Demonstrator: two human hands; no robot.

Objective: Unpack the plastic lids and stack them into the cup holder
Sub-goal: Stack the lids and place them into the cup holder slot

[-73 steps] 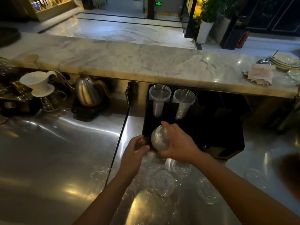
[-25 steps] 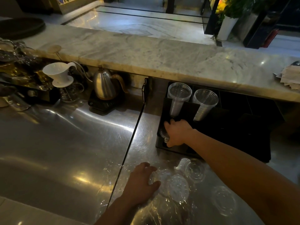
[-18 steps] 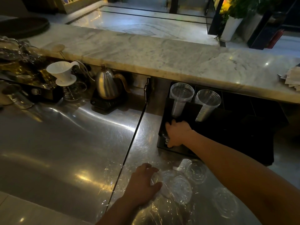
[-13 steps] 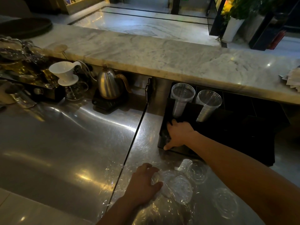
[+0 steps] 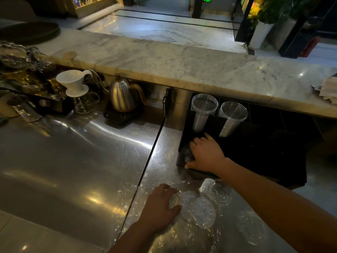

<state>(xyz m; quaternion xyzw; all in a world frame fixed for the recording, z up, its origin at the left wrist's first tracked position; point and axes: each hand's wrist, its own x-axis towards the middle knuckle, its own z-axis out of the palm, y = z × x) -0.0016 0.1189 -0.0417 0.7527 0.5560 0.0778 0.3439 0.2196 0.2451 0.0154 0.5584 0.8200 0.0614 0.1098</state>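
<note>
Head view, the only view. The right hand reaches into the front left compartment of the black cup holder, palm down with the fingers spread over a dim stack of clear lids that sits low in that slot. Whether the fingers grip the stack or merely press on it cannot be told; the hand covers most of it and the compartment is dark. Two stacks of clear cups stand in the slots just behind.

The left hand lies flat on the steel desk, fingers loosely curved over the edge of one loose lid and over crumpled clear wrapping. It rests on them and holds nothing lifted. More loose lids lie beside it: one large lid touching the wrapping, another nearer the holder, and one apart to the right.

Judgement: the step in hand is seating a batch of lids in the holder. The task is partway along, since several lids remain on the desk.

Next move, likely: free the right hand from the slot, gather the scattered lids, nest them with all facing one way, and set them squarely on the stack. The lids are thin and slippery, so they may slide on the steel or nest crookedly.
</note>
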